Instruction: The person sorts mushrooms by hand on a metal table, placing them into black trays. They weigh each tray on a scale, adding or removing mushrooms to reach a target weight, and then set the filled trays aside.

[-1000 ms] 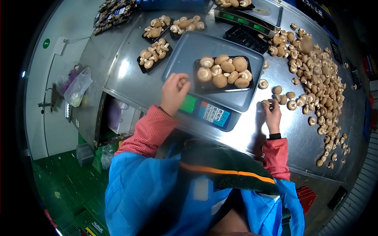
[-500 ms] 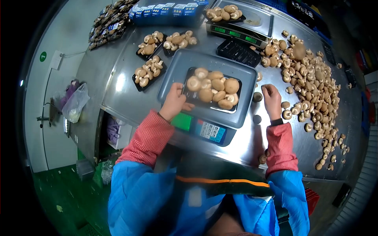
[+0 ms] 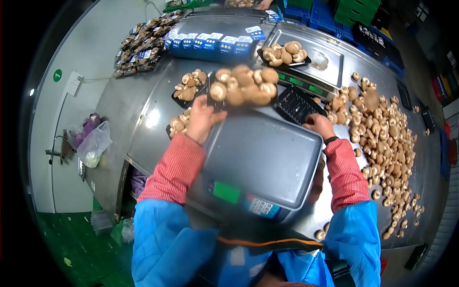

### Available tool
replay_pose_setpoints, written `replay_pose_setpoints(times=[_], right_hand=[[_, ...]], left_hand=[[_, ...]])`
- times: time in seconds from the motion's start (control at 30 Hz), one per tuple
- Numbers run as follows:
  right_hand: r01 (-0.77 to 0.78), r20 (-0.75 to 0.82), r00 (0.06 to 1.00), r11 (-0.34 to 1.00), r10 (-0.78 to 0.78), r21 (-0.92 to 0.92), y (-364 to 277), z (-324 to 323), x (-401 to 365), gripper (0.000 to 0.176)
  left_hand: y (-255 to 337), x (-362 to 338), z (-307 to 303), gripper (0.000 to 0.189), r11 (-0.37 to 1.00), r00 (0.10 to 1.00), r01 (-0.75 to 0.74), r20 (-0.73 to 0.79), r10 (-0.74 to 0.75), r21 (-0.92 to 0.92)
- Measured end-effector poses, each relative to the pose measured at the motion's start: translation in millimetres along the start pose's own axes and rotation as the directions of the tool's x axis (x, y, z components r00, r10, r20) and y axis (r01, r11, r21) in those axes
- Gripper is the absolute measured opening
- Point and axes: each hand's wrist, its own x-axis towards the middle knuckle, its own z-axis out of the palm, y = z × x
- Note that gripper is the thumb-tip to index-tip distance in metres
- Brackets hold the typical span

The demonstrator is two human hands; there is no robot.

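My left hand (image 3: 202, 117) grips the left edge of a black tray of shiitake mushrooms (image 3: 244, 86), raised above the far edge of the grey weighing scale (image 3: 263, 158). The scale's platform is bare, with its green display facing me. At the platform's far right corner, my right hand (image 3: 319, 126) has its fingers closed at the near edge of an empty black tray (image 3: 295, 106). That tray lies on the table against a second scale (image 3: 308, 55), which carries another filled mushroom tray (image 3: 286, 53).
Loose shiitake mushrooms (image 3: 389, 138) are heaped on the right of the steel table. Filled trays (image 3: 189, 87) stand at left, partly behind my left hand. A blue box of labels (image 3: 210, 45) and wrapped packs (image 3: 143, 45) are at the back. Another person's hand (image 3: 264, 5) shows at the top.
My left hand has lifted the mushroom tray off the scale and moved it away from me. My right hand has moved forward to the empty black tray. The view has shifted upward.
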Motion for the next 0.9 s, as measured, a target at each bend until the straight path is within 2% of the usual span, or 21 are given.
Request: replay_pose_setpoints(times=[0.03, 0.13, 0.2, 0.3, 0.4, 0.47, 0.5, 0.53, 0.6, 0.63, 0.73, 0.83, 0.9], right_hand=[[-0.042, 0.038, 0.998, 0.999, 0.043, -0.023, -8, -6, 1, 0.029], [0.064, 0.074, 0.996, 0.994, -0.058, -0.089, -7, 0, 7, 0.029], [0.085, 0.069, 0.994, 0.994, -0.081, -0.063, -11, -3, 6, 0.03], [0.079, 0.101, 0.992, 0.993, -0.071, -0.086, -18, -5, 9, 0.03], [0.087, 0.075, 0.993, 0.992, -0.094, 0.092, -13, 4, 12, 0.026], [0.094, 0.064, 0.992, 0.971, -0.111, 0.219, -7, 7, 12, 0.019], [0.108, 0.054, 0.991, 0.972, -0.122, 0.211, -7, 8, 12, 0.017], [0.12, 0.044, 0.99, 0.972, -0.132, 0.203, -6, 9, 13, 0.016], [0.148, 0.037, 0.987, 0.975, -0.156, 0.167, -4, 11, 16, 0.015], [0.161, 0.031, 0.985, 0.976, -0.168, 0.148, -4, 11, 16, 0.014], [0.108, -0.061, 0.993, 0.989, -0.103, 0.096, -11, 6, 10, 0.013], [0.116, -0.302, 0.952, 0.965, -0.041, 0.235, -15, -7, -6, 0.009], [0.116, -0.449, 0.892, 0.929, 0.058, 0.351, -22, -25, -27, 0.007]], left_hand=[[4, 24, 0, 0.039, 0.999, 0.999, -0.033, -0.019, 0.032, -0.042], [14, 95, 6, 0.038, 0.987, 0.99, -0.125, -0.071, 0.118, -0.102], [15, 144, 9, 0.042, 0.975, 0.976, -0.19, -0.126, 0.175, -0.113], [25, 191, 28, 0.043, 0.965, 0.965, -0.2, -0.207, 0.163, -0.17], [22, 222, 40, 0.043, 0.958, 0.965, -0.186, -0.227, 0.136, -0.219], [15, 235, 41, 0.044, 0.929, 0.974, -0.143, -0.213, 0.072, -0.342], [11, 235, 41, 0.049, 0.922, 0.978, -0.142, -0.192, 0.075, -0.36], [8, 234, 38, 0.057, 0.924, 0.992, -0.117, -0.088, 0.091, -0.365], [-1, 213, 47, 0.062, 0.947, 0.991, -0.086, -0.129, 0.047, -0.309], [-5, 196, 50, 0.065, 0.957, 0.995, -0.064, -0.089, 0.041, -0.281], [-21, 150, 54, 0.055, 0.975, 0.996, 0.088, 0.037, -0.083, -0.203], [-29, 90, 60, 0.04, 0.983, 0.953, 0.175, 0.26, -0.154, -0.06], [-21, 41, 73, 0.042, 0.982, 0.91, 0.181, 0.369, -0.189, 0.055]])
